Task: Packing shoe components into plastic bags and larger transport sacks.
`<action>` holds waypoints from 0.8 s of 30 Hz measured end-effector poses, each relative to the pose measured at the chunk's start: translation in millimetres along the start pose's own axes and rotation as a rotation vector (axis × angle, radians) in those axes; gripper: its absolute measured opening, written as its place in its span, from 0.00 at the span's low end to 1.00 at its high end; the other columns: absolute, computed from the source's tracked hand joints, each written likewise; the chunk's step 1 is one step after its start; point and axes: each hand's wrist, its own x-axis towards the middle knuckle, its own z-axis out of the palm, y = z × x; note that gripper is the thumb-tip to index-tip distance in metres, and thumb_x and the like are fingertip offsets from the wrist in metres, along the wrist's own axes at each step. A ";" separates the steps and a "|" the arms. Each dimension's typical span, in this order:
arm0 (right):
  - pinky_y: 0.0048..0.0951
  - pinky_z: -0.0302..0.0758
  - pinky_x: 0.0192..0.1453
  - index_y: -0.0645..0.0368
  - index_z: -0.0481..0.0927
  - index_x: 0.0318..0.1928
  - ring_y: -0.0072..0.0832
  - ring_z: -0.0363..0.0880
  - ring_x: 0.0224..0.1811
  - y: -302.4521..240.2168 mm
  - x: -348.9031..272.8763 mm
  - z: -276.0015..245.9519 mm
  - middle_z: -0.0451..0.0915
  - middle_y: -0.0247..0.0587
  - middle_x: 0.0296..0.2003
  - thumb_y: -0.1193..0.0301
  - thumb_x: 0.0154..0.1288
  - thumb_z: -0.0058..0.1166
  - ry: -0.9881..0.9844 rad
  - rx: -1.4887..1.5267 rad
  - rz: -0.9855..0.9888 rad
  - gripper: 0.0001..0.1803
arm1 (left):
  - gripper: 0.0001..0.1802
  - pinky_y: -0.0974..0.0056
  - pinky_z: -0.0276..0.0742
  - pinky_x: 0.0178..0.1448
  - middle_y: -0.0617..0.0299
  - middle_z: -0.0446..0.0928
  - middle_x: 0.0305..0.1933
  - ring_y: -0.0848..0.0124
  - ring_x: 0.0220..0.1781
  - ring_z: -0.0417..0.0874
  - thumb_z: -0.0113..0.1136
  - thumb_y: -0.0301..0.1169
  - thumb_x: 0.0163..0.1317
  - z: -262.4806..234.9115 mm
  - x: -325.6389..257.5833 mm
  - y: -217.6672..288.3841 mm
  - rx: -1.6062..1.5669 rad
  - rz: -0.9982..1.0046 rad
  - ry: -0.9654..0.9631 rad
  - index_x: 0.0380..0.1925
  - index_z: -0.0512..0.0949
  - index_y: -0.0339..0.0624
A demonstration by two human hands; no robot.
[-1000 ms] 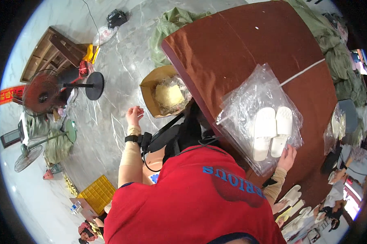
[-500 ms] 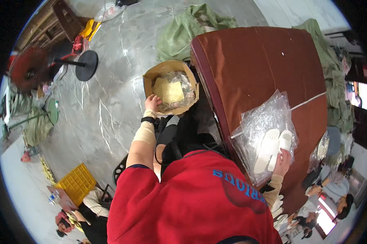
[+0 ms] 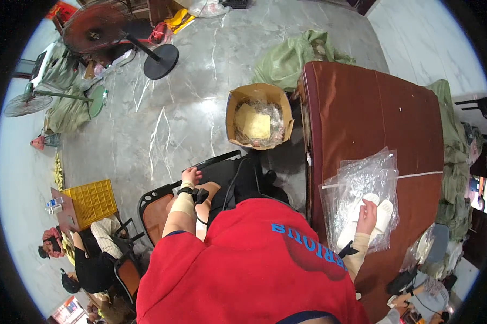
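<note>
A pair of white slide slippers (image 3: 383,218) lies on clear plastic bags (image 3: 357,178) on a brown-covered table to my right. Over the slippers rests my right hand (image 3: 367,215), its fingers stretched toward one slipper's far end and partly covering it. Whether it presses on the slipper is hard to see. My left hand (image 3: 191,176), with a black wrist strap and tan wrap below it, hovers near my lap beside the black frame of a chair (image 3: 157,208). Its fingers look loosely apart, holding nothing. A cardboard box (image 3: 234,116) with crumpled clear plastic and a pale yellow piece stands ahead on the floor.
The brown table (image 3: 378,113) has a raised left edge close to the box. A green sack (image 3: 281,62) lies beyond the box. Fans, one on a round black base (image 3: 161,61), stand far left. A yellow crate (image 3: 89,202) and seated people are at lower left; others sit at lower right.
My left hand has left the cardboard box and drawn back toward my lap. My right hand has shifted across the slippers. The whole view has turned, so the box and table appear farther right.
</note>
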 end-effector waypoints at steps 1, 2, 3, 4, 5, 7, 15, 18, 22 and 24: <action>0.29 0.72 0.48 0.59 0.77 0.48 0.33 0.74 0.46 3.2 -4.4 2.3 0.73 0.42 0.48 0.76 0.64 0.49 -0.010 0.006 -0.003 0.12 | 0.17 0.69 0.65 0.18 0.64 0.81 0.32 0.74 0.21 0.80 0.48 0.36 0.67 0.2 -3.4 -0.6 0.021 -0.013 0.021 0.53 0.70 0.44; 0.27 0.72 0.45 0.58 0.77 0.48 0.30 0.75 0.44 6.1 -8.3 4.3 0.73 0.41 0.48 0.76 0.64 0.49 -0.019 0.011 -0.007 0.12 | 0.17 0.69 0.65 0.18 0.64 0.81 0.32 0.74 0.21 0.80 0.48 0.36 0.67 1.8 -6.0 -0.2 0.011 -0.005 0.022 0.53 0.70 0.44; 0.24 0.73 0.42 0.58 0.77 0.48 0.27 0.75 0.42 8.8 -7.9 6.2 0.72 0.40 0.48 0.77 0.64 0.49 -0.028 0.015 -0.011 0.13 | 0.17 0.69 0.66 0.19 0.65 0.81 0.32 0.74 0.21 0.80 0.48 0.36 0.67 4.2 -8.1 0.5 -0.011 -0.015 0.007 0.53 0.70 0.45; 0.25 0.73 0.42 0.59 0.78 0.47 0.29 0.76 0.40 -5.6 -9.0 3.8 0.74 0.40 0.46 0.76 0.64 0.49 -0.028 0.037 0.017 0.12 | 0.17 0.69 0.67 0.20 0.65 0.81 0.32 0.74 0.21 0.80 0.49 0.37 0.68 4.2 -10.0 3.1 -0.030 -0.024 -0.005 0.54 0.70 0.45; 0.25 0.73 0.42 0.59 0.78 0.47 0.29 0.76 0.40 -7.4 -7.1 6.4 0.74 0.40 0.46 0.76 0.64 0.49 -0.026 0.042 0.006 0.12 | 0.17 0.68 0.69 0.22 0.65 0.81 0.33 0.74 0.23 0.80 0.49 0.38 0.67 5.7 -11.1 6.0 -0.052 0.016 -0.049 0.54 0.70 0.45; 0.28 0.73 0.42 0.59 0.78 0.45 0.31 0.77 0.40 -11.7 -1.4 11.3 0.77 0.42 0.42 0.75 0.64 0.49 -0.022 -0.023 -0.005 0.11 | 0.17 0.68 0.69 0.22 0.64 0.82 0.35 0.74 0.24 0.81 0.49 0.38 0.67 9.7 -11.7 15.4 -0.079 0.049 -0.112 0.54 0.70 0.45; 0.33 0.74 0.44 0.59 0.79 0.43 0.39 0.79 0.41 -100.6 67.6 43.1 0.79 0.44 0.40 0.72 0.67 0.46 0.023 -0.121 -0.156 0.10 | 0.18 0.68 0.72 0.27 0.61 0.82 0.38 0.72 0.30 0.83 0.49 0.38 0.67 -22.7 23.6 54.9 -0.123 0.166 -0.162 0.54 0.70 0.44; 0.34 0.74 0.45 0.59 0.80 0.42 0.40 0.79 0.42 -145.7 100.5 58.8 0.80 0.45 0.40 0.72 0.67 0.46 0.108 -0.039 -0.218 0.10 | 0.18 0.63 0.74 0.29 0.60 0.81 0.40 0.69 0.32 0.83 0.50 0.40 0.67 -64.8 65.9 48.5 -0.072 0.047 -0.107 0.52 0.70 0.44; 0.36 0.73 0.46 0.58 0.79 0.44 0.42 0.78 0.42 -206.6 128.6 93.3 0.80 0.45 0.40 0.71 0.66 0.47 0.067 -0.106 -0.185 0.10 | 0.19 0.55 0.75 0.33 0.59 0.80 0.42 0.61 0.38 0.84 0.50 0.40 0.66 -107.8 113.4 83.7 -0.121 -0.131 -0.062 0.54 0.66 0.46; 0.36 0.74 0.45 0.56 0.79 0.44 0.43 0.78 0.41 -244.0 139.5 121.3 0.79 0.44 0.40 0.71 0.66 0.48 0.012 -0.158 -0.170 0.10 | 0.19 0.57 0.75 0.36 0.59 0.81 0.42 0.62 0.38 0.84 0.50 0.41 0.66 -133.2 141.5 121.1 -0.086 -0.120 -0.008 0.54 0.67 0.46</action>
